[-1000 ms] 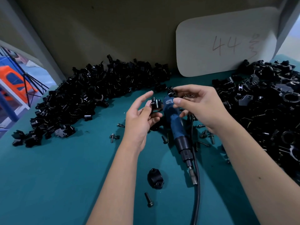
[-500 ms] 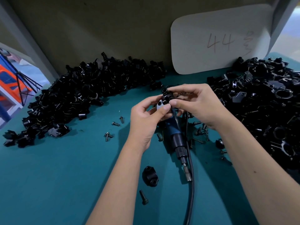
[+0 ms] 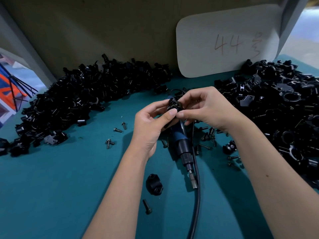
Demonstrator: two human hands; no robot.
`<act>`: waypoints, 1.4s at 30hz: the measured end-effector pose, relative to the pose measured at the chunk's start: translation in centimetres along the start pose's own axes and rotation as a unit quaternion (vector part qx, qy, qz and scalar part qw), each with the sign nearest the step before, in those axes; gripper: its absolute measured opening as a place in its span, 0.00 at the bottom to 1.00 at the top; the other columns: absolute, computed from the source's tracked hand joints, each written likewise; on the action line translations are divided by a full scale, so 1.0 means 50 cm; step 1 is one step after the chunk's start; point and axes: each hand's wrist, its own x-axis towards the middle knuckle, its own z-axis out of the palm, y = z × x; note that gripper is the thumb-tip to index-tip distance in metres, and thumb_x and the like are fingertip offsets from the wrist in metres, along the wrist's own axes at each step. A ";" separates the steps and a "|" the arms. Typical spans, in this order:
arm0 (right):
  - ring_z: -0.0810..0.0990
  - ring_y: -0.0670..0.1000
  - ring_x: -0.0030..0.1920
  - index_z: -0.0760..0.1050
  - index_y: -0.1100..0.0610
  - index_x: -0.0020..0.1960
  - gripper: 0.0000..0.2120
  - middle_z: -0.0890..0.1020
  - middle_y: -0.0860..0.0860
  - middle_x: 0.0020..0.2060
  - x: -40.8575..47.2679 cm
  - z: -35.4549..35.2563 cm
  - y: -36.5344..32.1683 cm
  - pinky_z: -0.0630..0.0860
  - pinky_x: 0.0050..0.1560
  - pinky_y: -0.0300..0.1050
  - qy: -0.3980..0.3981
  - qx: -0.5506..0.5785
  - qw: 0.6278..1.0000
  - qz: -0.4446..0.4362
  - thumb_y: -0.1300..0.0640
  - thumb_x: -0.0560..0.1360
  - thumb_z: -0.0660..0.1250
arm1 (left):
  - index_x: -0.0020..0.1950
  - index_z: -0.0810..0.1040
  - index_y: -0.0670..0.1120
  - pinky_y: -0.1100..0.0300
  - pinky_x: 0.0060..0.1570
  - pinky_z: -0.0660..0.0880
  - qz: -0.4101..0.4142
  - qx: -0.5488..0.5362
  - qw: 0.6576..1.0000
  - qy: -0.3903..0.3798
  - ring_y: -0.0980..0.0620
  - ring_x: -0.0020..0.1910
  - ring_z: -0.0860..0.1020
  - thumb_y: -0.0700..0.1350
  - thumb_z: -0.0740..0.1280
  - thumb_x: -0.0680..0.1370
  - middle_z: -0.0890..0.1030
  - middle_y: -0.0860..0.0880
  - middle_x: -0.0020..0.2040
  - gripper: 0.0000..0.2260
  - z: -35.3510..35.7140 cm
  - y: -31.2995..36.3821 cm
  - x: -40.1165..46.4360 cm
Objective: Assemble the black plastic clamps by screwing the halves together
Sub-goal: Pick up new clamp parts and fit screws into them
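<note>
Black plastic halves (image 3: 174, 106) sit pinched between both hands above the desk (image 3: 51, 195). Head view: a second ago the left hand (image 3: 151, 125) and right hand (image 3: 205, 107) were apart, each with its own piece; now thumbs and fingertips meet round one clamp, both curled tight on it. That suggests the halves are mated and a screw comes next, though whether one is already started I cannot tell.

Just under the grip lies one blue driver (image 3: 181, 144) with its hose (image 3: 197, 195), untouched. Toward the person from the grip: one loose half (image 3: 154, 184) and one screw (image 3: 147, 206). Left of the grip: about four screws (image 3: 118, 130), then one big pile (image 3: 82, 99). Right of the grip: more screws, too jumbled to count, one single part (image 3: 229, 147), and a second pile (image 3: 283, 109). Beyond the grip stands one card (image 3: 224, 40) marked 44
</note>
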 end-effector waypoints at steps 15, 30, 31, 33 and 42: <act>0.88 0.54 0.33 0.82 0.67 0.54 0.11 0.87 0.60 0.38 -0.062 -0.034 -0.054 0.86 0.45 0.56 -0.058 -0.412 0.844 0.340 0.60 0.77 0.76 | 0.54 0.82 0.38 0.63 0.45 0.82 -0.029 -0.022 0.998 0.059 0.51 0.44 0.85 0.37 0.68 0.82 0.87 0.46 0.46 0.05 0.019 -0.008 0.005; 0.87 0.55 0.33 0.81 0.67 0.50 0.02 0.87 0.60 0.40 -0.098 0.025 -0.073 0.86 0.36 0.47 -0.110 -0.376 0.858 0.331 0.68 0.78 0.72 | 0.51 0.83 0.40 0.62 0.46 0.82 -0.047 -0.015 0.996 0.076 0.49 0.45 0.85 0.37 0.68 0.82 0.87 0.44 0.48 0.04 0.020 -0.004 -0.008; 0.87 0.55 0.32 0.80 0.67 0.49 0.01 0.87 0.61 0.40 -0.099 0.027 -0.071 0.86 0.35 0.47 -0.108 -0.370 0.861 0.331 0.70 0.78 0.71 | 0.50 0.83 0.40 0.62 0.46 0.82 -0.047 -0.014 0.996 0.077 0.49 0.45 0.85 0.37 0.68 0.82 0.87 0.44 0.48 0.05 0.019 -0.004 -0.008; 0.87 0.55 0.31 0.80 0.65 0.48 0.03 0.87 0.60 0.37 -0.102 0.023 -0.068 0.84 0.32 0.44 -0.104 -0.367 0.866 0.323 0.70 0.78 0.69 | 0.49 0.83 0.41 0.62 0.45 0.82 -0.049 -0.013 0.996 0.079 0.49 0.44 0.85 0.37 0.68 0.82 0.87 0.44 0.47 0.05 0.019 -0.003 -0.008; 0.86 0.50 0.29 0.78 0.52 0.47 0.11 0.86 0.54 0.31 -0.136 0.017 -0.109 0.75 0.28 0.36 -0.194 -0.370 0.856 0.305 0.66 0.78 0.63 | 0.41 0.86 0.45 0.62 0.43 0.82 -0.046 -0.027 0.994 0.091 0.49 0.40 0.85 0.36 0.68 0.82 0.87 0.44 0.45 0.12 0.020 0.008 -0.010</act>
